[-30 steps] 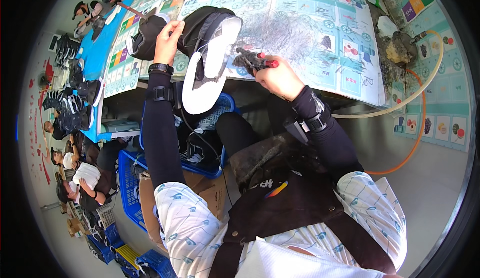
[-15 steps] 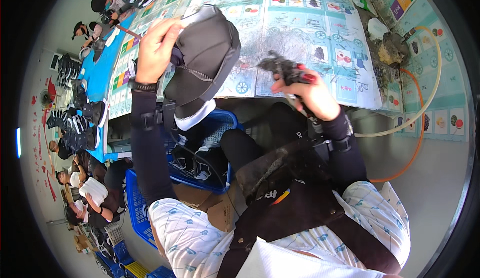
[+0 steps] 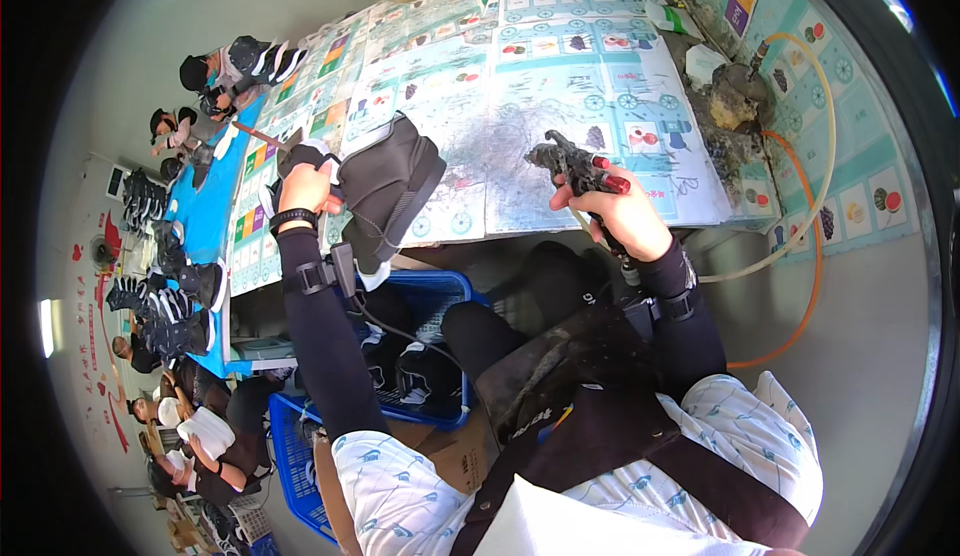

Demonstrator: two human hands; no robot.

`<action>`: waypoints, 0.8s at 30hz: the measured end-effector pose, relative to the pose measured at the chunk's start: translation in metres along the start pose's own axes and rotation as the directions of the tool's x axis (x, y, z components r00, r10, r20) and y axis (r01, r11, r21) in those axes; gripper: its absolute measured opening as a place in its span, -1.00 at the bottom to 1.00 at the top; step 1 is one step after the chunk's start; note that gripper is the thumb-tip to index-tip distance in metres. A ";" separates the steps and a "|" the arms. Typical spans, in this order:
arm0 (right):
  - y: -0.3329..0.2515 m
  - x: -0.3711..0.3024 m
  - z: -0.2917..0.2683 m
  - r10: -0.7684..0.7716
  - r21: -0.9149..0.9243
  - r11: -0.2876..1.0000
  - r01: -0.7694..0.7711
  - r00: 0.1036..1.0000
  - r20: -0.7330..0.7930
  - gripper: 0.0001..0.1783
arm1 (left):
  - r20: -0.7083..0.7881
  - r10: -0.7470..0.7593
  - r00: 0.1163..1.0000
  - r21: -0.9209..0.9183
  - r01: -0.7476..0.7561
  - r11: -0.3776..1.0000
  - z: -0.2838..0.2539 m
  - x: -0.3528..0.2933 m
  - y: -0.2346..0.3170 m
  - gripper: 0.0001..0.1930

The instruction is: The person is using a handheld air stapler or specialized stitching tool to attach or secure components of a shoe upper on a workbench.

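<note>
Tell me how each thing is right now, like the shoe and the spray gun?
Left hand: gripping the black shoe.
Black shoe: held up above the table, tilted.
Right hand: closed around the spray gun.
Spray gun: held off the table, pointing toward the shoe.
Blue crate: open, shoes inside.

black arm sleeves | wrist straps | patterned white shirt | dark apron
</note>
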State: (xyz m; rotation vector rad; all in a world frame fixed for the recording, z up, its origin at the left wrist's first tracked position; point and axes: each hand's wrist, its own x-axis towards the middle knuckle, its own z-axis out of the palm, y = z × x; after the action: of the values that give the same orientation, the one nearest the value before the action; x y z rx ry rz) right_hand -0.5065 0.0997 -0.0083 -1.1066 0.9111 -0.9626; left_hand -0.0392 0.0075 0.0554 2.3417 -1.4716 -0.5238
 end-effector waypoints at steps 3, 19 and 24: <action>-0.001 -0.008 -0.009 -0.032 0.001 0.999 0.032 0.999 0.012 -0.63 | -0.306 0.494 0.814 0.575 -0.255 0.777 -0.034 -0.038 0.013 -0.67; 0.011 0.010 0.021 -0.027 -0.181 0.983 0.024 1.000 -0.014 -0.74 | 0.008 0.829 0.559 0.588 -0.673 0.449 0.096 -0.005 0.109 -0.77; 0.018 0.039 0.055 -0.013 -0.257 0.966 0.028 0.998 0.060 -0.55 | 0.041 0.793 0.608 0.511 -0.695 0.506 0.067 0.005 0.108 -0.74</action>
State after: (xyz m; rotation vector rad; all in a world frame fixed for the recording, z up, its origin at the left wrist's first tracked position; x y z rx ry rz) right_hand -0.4397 0.0817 -0.0193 -1.3590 0.9990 -0.8399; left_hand -0.1538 -0.0475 0.0452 1.6364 -2.4929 0.3643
